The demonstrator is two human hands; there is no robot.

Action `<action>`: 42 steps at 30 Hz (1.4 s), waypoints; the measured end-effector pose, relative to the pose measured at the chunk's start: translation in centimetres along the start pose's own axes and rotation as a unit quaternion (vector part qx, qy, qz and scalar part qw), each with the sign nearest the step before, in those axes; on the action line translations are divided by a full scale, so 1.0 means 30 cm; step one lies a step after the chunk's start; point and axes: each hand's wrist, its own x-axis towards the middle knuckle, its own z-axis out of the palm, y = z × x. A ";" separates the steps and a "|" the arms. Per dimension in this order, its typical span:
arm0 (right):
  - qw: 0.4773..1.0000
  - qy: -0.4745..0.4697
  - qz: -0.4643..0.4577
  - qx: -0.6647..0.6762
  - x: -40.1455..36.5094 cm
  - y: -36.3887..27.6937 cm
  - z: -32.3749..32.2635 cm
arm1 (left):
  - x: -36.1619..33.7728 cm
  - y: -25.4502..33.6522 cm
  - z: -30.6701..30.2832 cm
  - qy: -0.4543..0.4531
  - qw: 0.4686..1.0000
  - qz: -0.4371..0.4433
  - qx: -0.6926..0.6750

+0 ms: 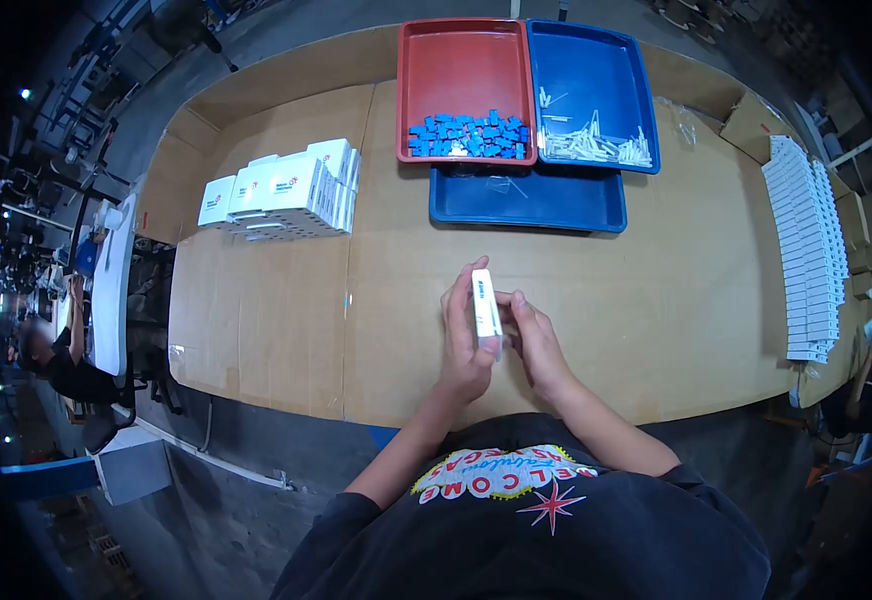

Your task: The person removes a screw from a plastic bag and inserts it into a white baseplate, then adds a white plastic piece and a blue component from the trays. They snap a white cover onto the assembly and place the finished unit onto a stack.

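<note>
A slim white box (485, 305) with dark lettering on its narrow side stands upright over the near middle of the table. My left hand (464, 345) is closed round it, with fingers along its left side and the thumb low on its near end. Just to the right is my right hand (539, 348), cupped with its thumb raised and apart from the fingers. Its fingertips come right up to the box's right side and are partly hidden there.
A red tray (466, 45) holds blue pieces; beside it a blue tray (586, 60) holds white sticks. Another blue tray (526, 212) sits in front. White boxes (286, 190) are stacked left, and a long row of white pieces (804, 250) lines the right. People work at both sides.
</note>
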 end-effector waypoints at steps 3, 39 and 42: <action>0.997 -0.044 0.054 0.045 -0.010 -0.039 0.007 | 0.003 -0.002 0.002 -0.033 0.996 0.027 0.079; 0.977 0.032 -0.183 -0.100 -0.054 0.051 0.099 | -0.002 -0.030 0.045 0.109 0.993 0.051 -0.008; 0.981 0.030 -0.166 -0.093 -0.046 0.056 0.079 | 0.004 -0.033 0.049 0.098 0.994 0.044 0.006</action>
